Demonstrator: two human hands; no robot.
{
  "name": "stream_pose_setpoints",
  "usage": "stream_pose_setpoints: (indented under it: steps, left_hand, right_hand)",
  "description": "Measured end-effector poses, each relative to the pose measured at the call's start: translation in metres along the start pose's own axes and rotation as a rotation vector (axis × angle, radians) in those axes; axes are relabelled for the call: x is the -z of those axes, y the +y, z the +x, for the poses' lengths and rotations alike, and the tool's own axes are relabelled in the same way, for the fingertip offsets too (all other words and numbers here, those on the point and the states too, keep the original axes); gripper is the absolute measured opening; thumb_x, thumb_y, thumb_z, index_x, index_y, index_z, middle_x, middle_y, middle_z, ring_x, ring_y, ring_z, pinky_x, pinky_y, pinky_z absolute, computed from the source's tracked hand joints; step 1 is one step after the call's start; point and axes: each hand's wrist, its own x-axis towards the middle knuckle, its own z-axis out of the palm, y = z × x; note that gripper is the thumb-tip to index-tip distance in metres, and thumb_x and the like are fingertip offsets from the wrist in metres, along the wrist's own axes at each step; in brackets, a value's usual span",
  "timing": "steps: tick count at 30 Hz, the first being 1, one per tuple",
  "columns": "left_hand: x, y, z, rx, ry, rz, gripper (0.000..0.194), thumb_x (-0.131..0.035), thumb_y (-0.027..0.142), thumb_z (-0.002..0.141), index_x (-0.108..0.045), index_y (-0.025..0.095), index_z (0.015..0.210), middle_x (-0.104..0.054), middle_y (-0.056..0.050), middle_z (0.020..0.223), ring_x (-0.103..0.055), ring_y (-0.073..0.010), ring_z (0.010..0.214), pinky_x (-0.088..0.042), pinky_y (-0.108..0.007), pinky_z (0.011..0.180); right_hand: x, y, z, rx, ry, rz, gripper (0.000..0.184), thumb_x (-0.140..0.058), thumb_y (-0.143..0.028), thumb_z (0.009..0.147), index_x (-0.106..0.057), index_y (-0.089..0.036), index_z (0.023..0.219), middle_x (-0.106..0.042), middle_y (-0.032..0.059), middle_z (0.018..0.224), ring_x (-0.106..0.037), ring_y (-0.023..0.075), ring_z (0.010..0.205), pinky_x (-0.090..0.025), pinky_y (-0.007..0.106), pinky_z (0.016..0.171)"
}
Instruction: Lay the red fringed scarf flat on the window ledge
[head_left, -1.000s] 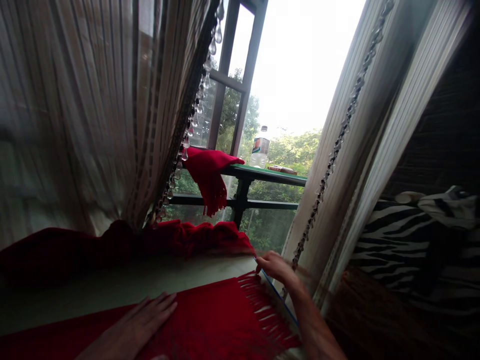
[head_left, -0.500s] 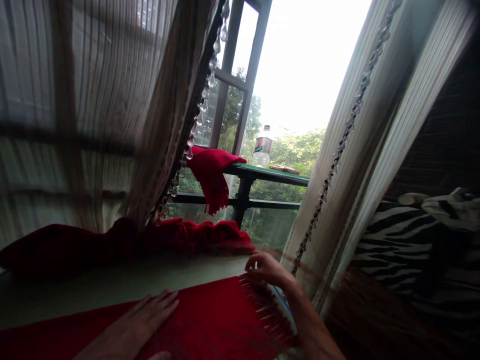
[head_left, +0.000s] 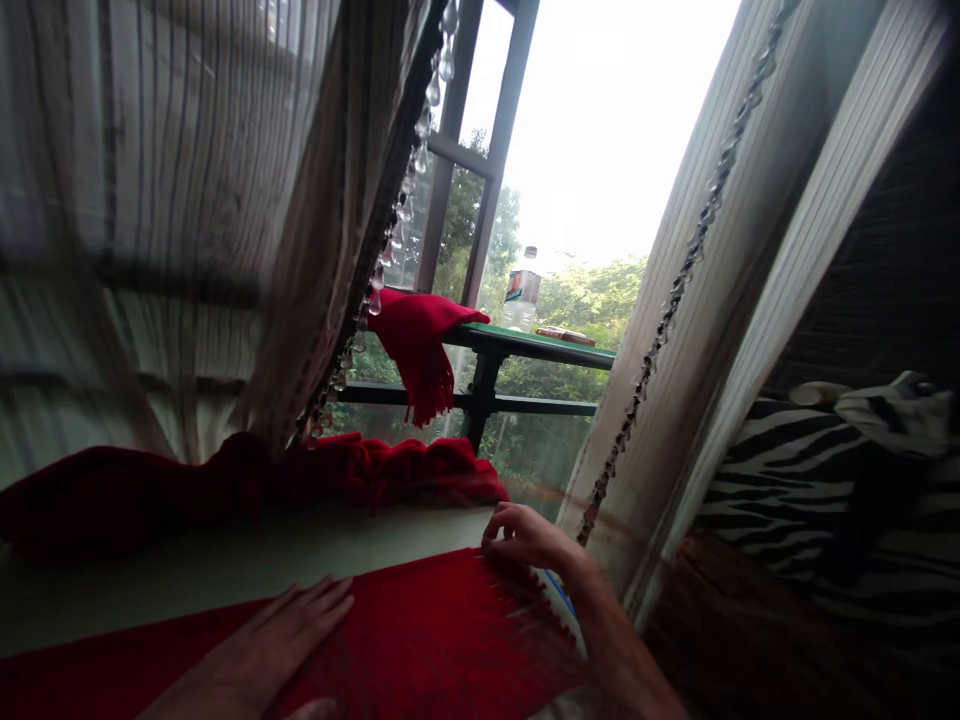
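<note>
A red fringed scarf [head_left: 420,625] lies spread on the pale table [head_left: 442,528]. My left hand [head_left: 300,625] rests flat on it near the far edge, fingers stretched out. At the scarf's far right corner, my right hand [head_left: 529,540] has its fingers bent into a pinch where the fringe [head_left: 536,605] begins. The fingertips are partly hidden, and the fringe strands are dim and blurred.
Bunched red cloth [head_left: 412,470] lies along the table's far side. Another red fringed scarf [head_left: 424,345] hangs over the window ledge, near a plastic bottle [head_left: 523,290]. Beaded curtains [head_left: 645,370] frame the window. Zebra-striped fabric [head_left: 787,490] is at right.
My right hand has moved very slightly at the corner, and the fringe strands beside it lie differently and show less distinctly. My left hand stays flat on the scarf.
</note>
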Motion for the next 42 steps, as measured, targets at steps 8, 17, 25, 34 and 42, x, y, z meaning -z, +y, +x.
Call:
stream_pose_setpoints:
  steps: [8, 17, 25, 34, 42]
  left_hand:
    - [-0.003, -0.006, 0.003, -0.003, -0.045, 0.024, 0.072, -0.067, 0.059, 0.097, -0.043, 0.043, 0.163, -0.047, 0.002, 0.166, -0.050, -0.0347, 0.150, -0.048, -0.050, 0.120]
    - [0.004, -0.005, 0.004, -0.001, -0.083, 0.008, 0.072, -0.063, 0.061, 0.099, -0.039, 0.043, 0.164, -0.043, 0.001, 0.168, -0.047, -0.0350, 0.151, -0.045, -0.052, 0.120]
    - [-0.002, -0.007, 0.002, 0.040, -0.108, 0.006, 0.070, -0.064, 0.060, 0.099, -0.040, 0.044, 0.163, -0.042, 0.002, 0.169, -0.044, -0.0339, 0.154, -0.043, -0.052, 0.122]
    - [0.001, -0.001, 0.002, 0.023, -0.049, -0.037, 0.069, -0.068, 0.056, 0.097, -0.046, 0.042, 0.161, -0.046, 0.000, 0.167, -0.048, -0.0336, 0.152, -0.044, -0.048, 0.123]
    - [0.007, 0.012, 0.001, 0.058, -0.011, -0.025, 0.067, -0.063, 0.059, 0.099, -0.047, 0.042, 0.161, -0.048, 0.000, 0.167, -0.049, -0.0344, 0.152, -0.046, -0.053, 0.121]
  right_hand:
    - [-0.006, -0.005, 0.007, 0.064, -0.014, 0.008, 0.016, -0.082, -0.020, 0.074, -0.087, -0.026, 0.088, -0.065, -0.0005, 0.091, -0.059, 0.0143, 0.080, -0.047, 0.026, 0.073]
    - [-0.003, -0.004, 0.007, 0.076, 0.010, 0.020, 0.018, -0.072, -0.015, 0.080, -0.083, -0.022, 0.092, -0.067, -0.0005, 0.090, -0.059, 0.0140, 0.077, -0.047, 0.025, 0.071]
    - [-0.003, -0.002, 0.007, 0.070, -0.021, 0.017, 0.012, -0.081, -0.021, 0.075, -0.086, -0.024, 0.085, -0.066, -0.0004, 0.088, -0.058, 0.0140, 0.074, -0.046, 0.026, 0.069]
    - [-0.008, -0.010, 0.003, 0.061, 0.033, 0.019, 0.016, -0.063, -0.018, 0.085, -0.076, -0.022, 0.091, -0.072, -0.0008, 0.084, -0.060, 0.0160, 0.078, -0.046, 0.025, 0.069]
    - [0.001, 0.004, 0.001, 0.012, 0.028, 0.036, 0.029, -0.064, -0.011, 0.074, -0.082, -0.021, 0.095, -0.077, 0.0004, 0.085, -0.067, 0.0182, 0.080, -0.051, 0.027, 0.073]
